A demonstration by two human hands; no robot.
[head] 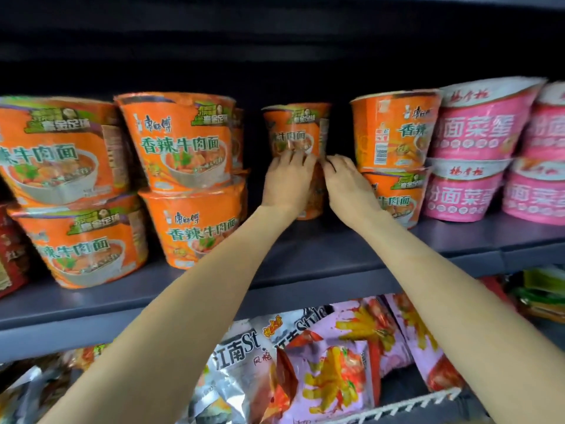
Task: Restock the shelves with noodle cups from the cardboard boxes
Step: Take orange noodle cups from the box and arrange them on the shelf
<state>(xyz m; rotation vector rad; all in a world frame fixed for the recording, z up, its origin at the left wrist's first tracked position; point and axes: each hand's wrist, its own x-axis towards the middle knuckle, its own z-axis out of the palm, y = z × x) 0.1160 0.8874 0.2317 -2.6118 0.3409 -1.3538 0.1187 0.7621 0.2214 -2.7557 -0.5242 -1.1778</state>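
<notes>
Orange noodle cups, two stacked at the back, held by left hand and right hand fingers

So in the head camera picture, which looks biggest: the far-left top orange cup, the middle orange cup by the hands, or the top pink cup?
1. Far-left top orange cup, nearer the camera.
2. Top pink cup.
3. Middle orange cup, set further back.
</notes>
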